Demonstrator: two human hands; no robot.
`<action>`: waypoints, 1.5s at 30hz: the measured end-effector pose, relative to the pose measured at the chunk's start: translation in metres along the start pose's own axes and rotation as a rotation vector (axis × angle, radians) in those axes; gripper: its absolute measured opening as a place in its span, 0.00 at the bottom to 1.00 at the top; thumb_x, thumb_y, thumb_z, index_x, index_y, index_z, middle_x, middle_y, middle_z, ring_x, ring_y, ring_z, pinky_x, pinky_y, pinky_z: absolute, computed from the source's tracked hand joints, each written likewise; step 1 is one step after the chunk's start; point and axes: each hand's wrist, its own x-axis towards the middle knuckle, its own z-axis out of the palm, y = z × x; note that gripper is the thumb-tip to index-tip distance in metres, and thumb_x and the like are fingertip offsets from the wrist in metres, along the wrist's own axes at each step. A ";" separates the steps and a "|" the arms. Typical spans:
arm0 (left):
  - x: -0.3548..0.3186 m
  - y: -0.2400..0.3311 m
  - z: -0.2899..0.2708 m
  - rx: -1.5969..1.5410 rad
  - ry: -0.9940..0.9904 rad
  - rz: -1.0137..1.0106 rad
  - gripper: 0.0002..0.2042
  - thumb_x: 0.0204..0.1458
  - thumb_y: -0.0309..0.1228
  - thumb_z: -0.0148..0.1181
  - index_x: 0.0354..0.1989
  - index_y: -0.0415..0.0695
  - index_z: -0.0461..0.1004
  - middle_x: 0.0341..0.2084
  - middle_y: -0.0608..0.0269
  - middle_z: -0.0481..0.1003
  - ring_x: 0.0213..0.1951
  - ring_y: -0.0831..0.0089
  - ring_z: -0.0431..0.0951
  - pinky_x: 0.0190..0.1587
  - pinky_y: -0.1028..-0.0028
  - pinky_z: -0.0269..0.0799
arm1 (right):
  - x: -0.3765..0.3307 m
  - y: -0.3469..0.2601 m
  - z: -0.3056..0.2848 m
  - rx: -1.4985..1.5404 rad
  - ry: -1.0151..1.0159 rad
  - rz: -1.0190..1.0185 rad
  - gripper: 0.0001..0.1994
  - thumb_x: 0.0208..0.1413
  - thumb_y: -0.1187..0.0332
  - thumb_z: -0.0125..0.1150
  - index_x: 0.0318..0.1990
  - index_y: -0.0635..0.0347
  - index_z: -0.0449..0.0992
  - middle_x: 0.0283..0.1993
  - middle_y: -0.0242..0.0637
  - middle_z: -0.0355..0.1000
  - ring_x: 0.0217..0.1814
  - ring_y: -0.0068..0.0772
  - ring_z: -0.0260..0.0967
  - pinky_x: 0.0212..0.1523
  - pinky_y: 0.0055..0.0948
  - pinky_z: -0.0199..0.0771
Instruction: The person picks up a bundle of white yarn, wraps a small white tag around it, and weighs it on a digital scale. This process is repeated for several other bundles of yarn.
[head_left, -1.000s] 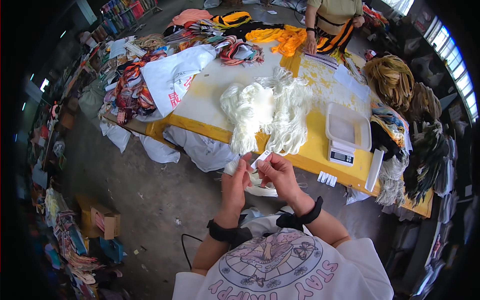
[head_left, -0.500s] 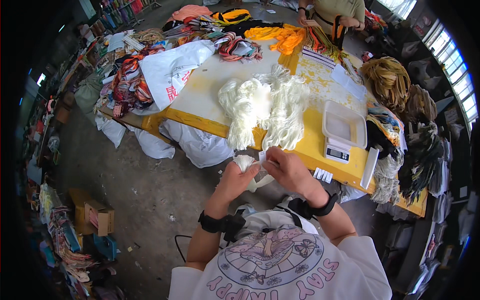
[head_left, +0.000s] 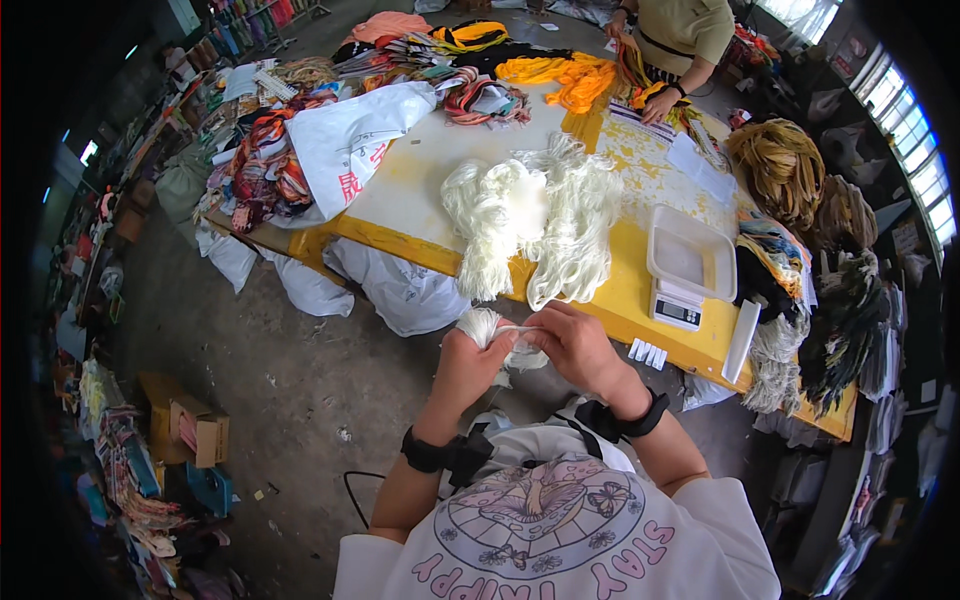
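A small hank of white yarn (head_left: 479,326) is gripped in my left hand (head_left: 466,366), its looped end standing up above the fist. My right hand (head_left: 582,350) pinches a strand of the same yarn, pulled across between both hands. Loose white yarn hangs below them. Just beyond, on the table (head_left: 400,246), lie two large bundles of white yarn, a left one (head_left: 484,225) and a right one (head_left: 575,225) with loops reaching the near edge.
Right of the bundles, a clear plastic tray (head_left: 690,250) sits on a digital scale (head_left: 676,310). White tags (head_left: 648,353) lie at the table edge. A white sack (head_left: 350,140) and colored yarn (head_left: 272,165) cover the far left. Across the table a co-worker (head_left: 685,40) handles yarn.
The white tag by my right fingers no longer shows; a strand now runs taut between my hands. The co-worker has leaned in and reached a hand down to the table.
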 end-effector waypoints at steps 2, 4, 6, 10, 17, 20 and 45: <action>0.001 0.001 -0.004 -0.124 -0.032 -0.146 0.07 0.44 0.29 0.55 0.29 0.37 0.70 0.15 0.69 0.68 0.18 0.83 0.66 0.20 0.81 0.60 | 0.001 -0.006 -0.002 0.023 -0.016 0.009 0.08 0.40 0.75 0.59 0.31 0.59 0.70 0.30 0.39 0.66 0.28 0.42 0.66 0.27 0.31 0.67; 0.002 0.002 -0.008 -0.250 -0.063 -0.290 0.06 0.44 0.28 0.55 0.28 0.38 0.70 0.13 0.70 0.67 0.16 0.84 0.65 0.18 0.82 0.58 | 0.002 -0.011 -0.003 0.044 -0.033 0.015 0.09 0.40 0.75 0.59 0.32 0.59 0.70 0.31 0.39 0.66 0.29 0.41 0.67 0.27 0.30 0.67; 0.002 -0.002 -0.013 -0.462 -0.152 -0.470 0.08 0.44 0.32 0.55 0.29 0.40 0.69 0.10 0.75 0.60 0.10 0.88 0.54 0.12 0.83 0.51 | 0.002 -0.015 -0.003 -0.038 -0.047 -0.142 0.09 0.39 0.75 0.60 0.32 0.58 0.71 0.34 0.38 0.65 0.30 0.40 0.67 0.29 0.29 0.68; -0.001 -0.003 -0.016 -0.545 -0.201 -0.453 0.08 0.45 0.32 0.54 0.29 0.41 0.68 0.09 0.76 0.57 0.10 0.88 0.52 0.12 0.83 0.50 | -0.005 -0.003 0.013 0.075 0.034 -0.167 0.09 0.39 0.75 0.61 0.31 0.57 0.73 0.32 0.37 0.66 0.29 0.35 0.67 0.29 0.26 0.68; -0.005 0.009 -0.013 -0.098 -0.049 -0.031 0.06 0.43 0.27 0.54 0.29 0.37 0.70 0.17 0.63 0.70 0.19 0.79 0.68 0.22 0.80 0.63 | -0.001 -0.002 0.023 0.568 0.134 0.332 0.06 0.43 0.74 0.60 0.31 0.63 0.73 0.26 0.31 0.68 0.26 0.20 0.65 0.26 0.18 0.65; -0.010 0.010 -0.017 0.039 -0.068 0.057 0.06 0.43 0.25 0.55 0.28 0.37 0.70 0.18 0.66 0.69 0.22 0.81 0.67 0.24 0.80 0.63 | 0.004 -0.004 0.011 0.802 -0.147 0.645 0.08 0.48 0.67 0.55 0.30 0.62 0.73 0.24 0.29 0.68 0.23 0.16 0.62 0.24 0.16 0.64; 0.000 -0.018 -0.081 -1.307 0.046 -0.404 0.20 0.53 0.44 0.40 0.46 0.39 0.62 0.35 0.62 0.68 0.40 0.69 0.67 0.49 0.59 0.59 | 0.051 0.038 0.039 0.234 -0.183 0.282 0.09 0.43 0.70 0.58 0.34 0.61 0.75 0.31 0.38 0.71 0.31 0.28 0.66 0.34 0.25 0.67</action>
